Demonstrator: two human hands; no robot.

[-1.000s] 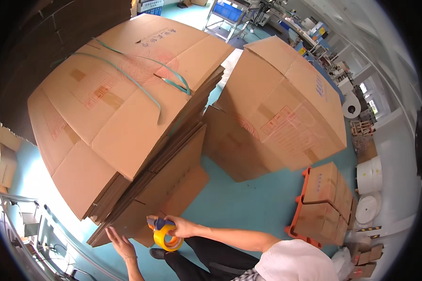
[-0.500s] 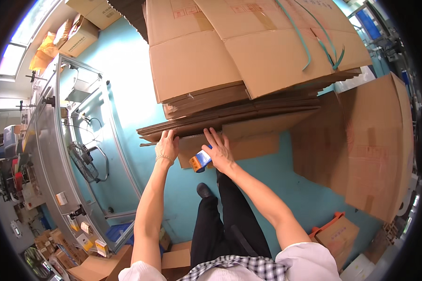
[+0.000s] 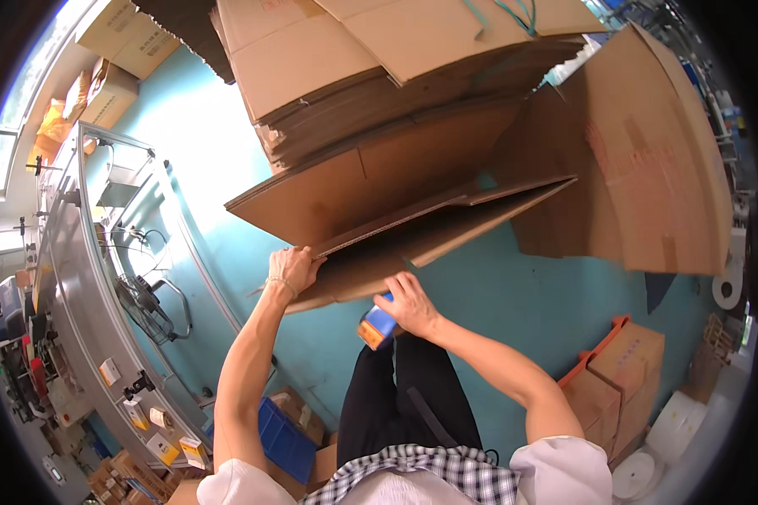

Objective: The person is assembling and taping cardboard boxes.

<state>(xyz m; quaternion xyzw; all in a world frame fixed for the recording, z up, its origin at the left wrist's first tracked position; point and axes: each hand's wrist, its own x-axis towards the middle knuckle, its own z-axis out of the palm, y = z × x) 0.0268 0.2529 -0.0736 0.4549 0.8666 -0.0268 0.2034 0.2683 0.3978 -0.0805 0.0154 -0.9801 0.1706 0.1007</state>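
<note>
My left hand (image 3: 295,271) has its fingers closed over the left edge of a partly spread cardboard carton (image 3: 355,280). The carton stands tilted in front of me, with a dark gap between its panels. In my right hand (image 3: 413,307) is a blue and orange tape dispenser (image 3: 376,328), held low by the carton's near edge. The fingertips of that hand are at the near panel; whether they press on it I cannot tell. Behind, another flat cardboard sheet (image 3: 312,200) leans against a tall stack of flattened cartons (image 3: 303,71).
A large cardboard carton (image 3: 648,168) stands at the right. On the left is a metal-framed bench (image 3: 88,278) with a fan (image 3: 139,303) inside it. Brown boxes (image 3: 627,362) on an orange carrier stand at the lower right. A blue bin (image 3: 286,438) sits near my left arm.
The near carton has come away from the leaning sheets toward me, and its panels have spread apart. Both hands have moved slightly down, the right still with the tape dispenser.
</note>
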